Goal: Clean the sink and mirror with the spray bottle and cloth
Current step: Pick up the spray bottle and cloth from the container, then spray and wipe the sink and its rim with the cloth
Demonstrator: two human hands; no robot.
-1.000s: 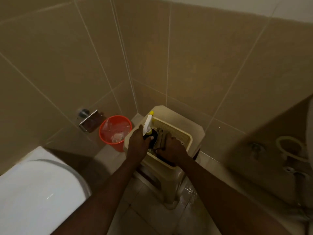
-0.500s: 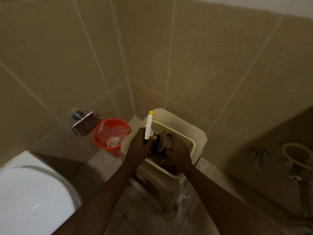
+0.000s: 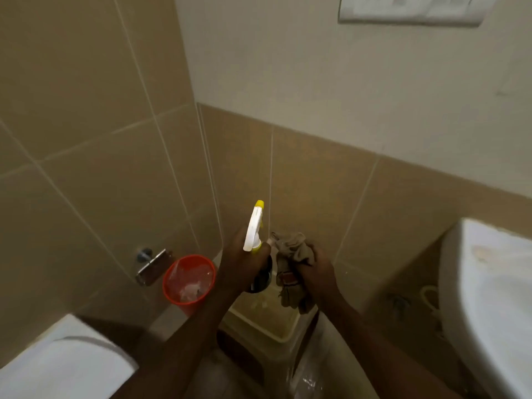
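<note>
My left hand [image 3: 240, 262] grips a spray bottle [image 3: 254, 228] with a white trigger head and a yellow nozzle; its dark body shows below my fingers. My right hand [image 3: 315, 270] holds a crumpled beige cloth [image 3: 293, 263] that hangs down from my fist. Both hands are raised above a cream plastic basket [image 3: 276, 326] on a stool. The white sink [image 3: 489, 298] is at the right edge. No mirror is in view.
An orange bin [image 3: 188, 280] with a plastic liner stands on the floor in the corner, beside a metal paper holder [image 3: 152, 264] on the tiled wall. A white toilet [image 3: 60, 361] fills the lower left. A switch plate [image 3: 411, 10] sits high on the wall.
Both hands have lifted the spray bottle and the cloth up out of the basket. The view has tilted up and to the right, bringing the sink into sight.
</note>
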